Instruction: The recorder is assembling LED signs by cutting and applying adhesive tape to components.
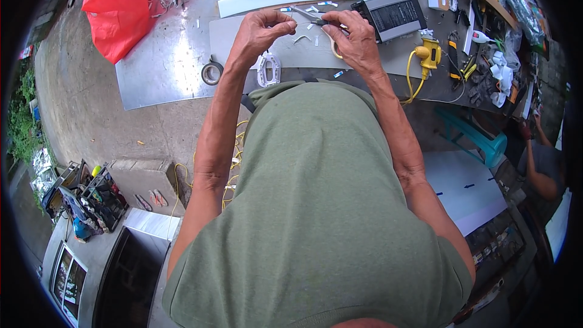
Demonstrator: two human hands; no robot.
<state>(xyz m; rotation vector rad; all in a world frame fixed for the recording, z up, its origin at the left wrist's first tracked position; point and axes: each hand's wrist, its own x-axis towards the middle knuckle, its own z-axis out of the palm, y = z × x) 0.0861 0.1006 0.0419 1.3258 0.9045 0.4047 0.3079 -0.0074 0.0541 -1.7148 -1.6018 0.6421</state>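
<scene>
My right hand (358,39) is closed around a pair of scissors (310,17), its blades pointing left toward my other hand and one pale orange handle loop hanging below the fingers. My left hand (261,35) is pinched shut near the blade tips; what lies between its fingertips is too fine to make out. Under both hands lies a grey sheet (234,30) on the metal table. Short white offcuts (302,39) are scattered on it. A white plastic oval frame (268,69) rests just below my left hand.
A roll of black tape (212,73) lies left of the frame. A grey-and-black box (392,15) and a yellow power socket (430,54) with its cord stand right. A red bag (118,9) hangs over the table's left. A teal stool (480,136) and another person (540,164) are at far right.
</scene>
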